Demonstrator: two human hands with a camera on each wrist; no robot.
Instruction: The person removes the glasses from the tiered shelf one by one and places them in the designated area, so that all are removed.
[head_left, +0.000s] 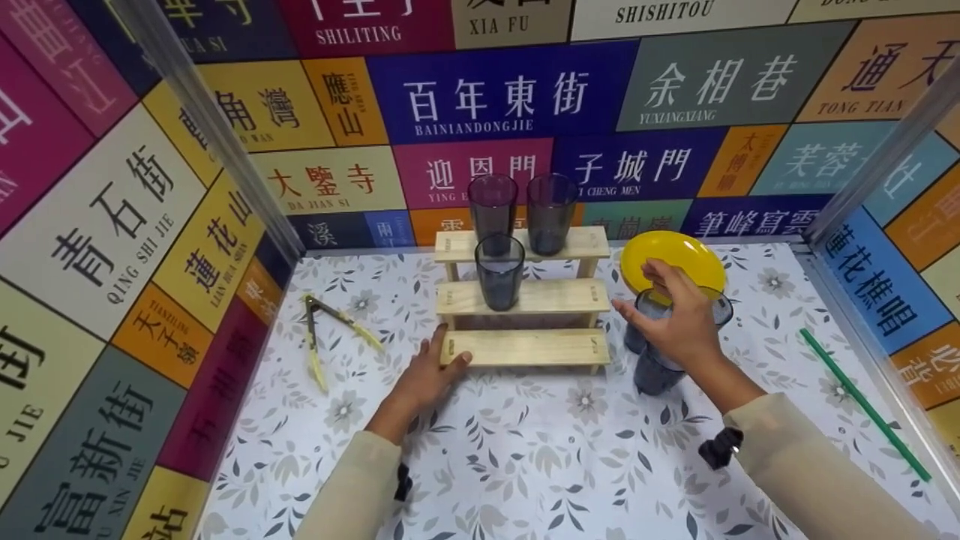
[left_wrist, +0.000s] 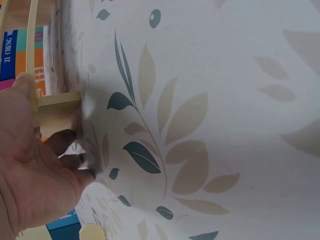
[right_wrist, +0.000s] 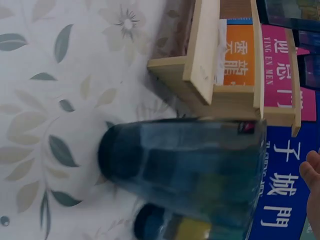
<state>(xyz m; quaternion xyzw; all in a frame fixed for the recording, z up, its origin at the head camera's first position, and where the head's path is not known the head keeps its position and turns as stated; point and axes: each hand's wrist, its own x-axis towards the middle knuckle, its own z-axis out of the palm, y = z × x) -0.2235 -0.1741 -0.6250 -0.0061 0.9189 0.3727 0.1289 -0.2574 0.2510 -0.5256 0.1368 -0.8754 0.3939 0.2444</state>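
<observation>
A three-step wooden stand (head_left: 525,347) stands in the middle of the head view. My left hand (head_left: 431,373) grips the left end of its lowest step, thumb over the front edge and fingers around the side; the left wrist view shows these fingers (left_wrist: 65,142) beside the stand's end. Right of the stand, my right hand (head_left: 686,322) hovers over a dark tinted drinking glass (right_wrist: 185,160) with thumb and fingers spread, holding nothing. That glass is upright, and a second glass (head_left: 634,339) stands behind it, partly hidden by the hand.
Two dark glasses (head_left: 551,217) stand on the top step, and another glass (head_left: 500,281) on the middle step. Behind my right hand lies a yellow plate (head_left: 652,251). V-shaped tongs (head_left: 337,315) lie left; a green stick (head_left: 862,401) lies right. Sign-printed walls enclose the table.
</observation>
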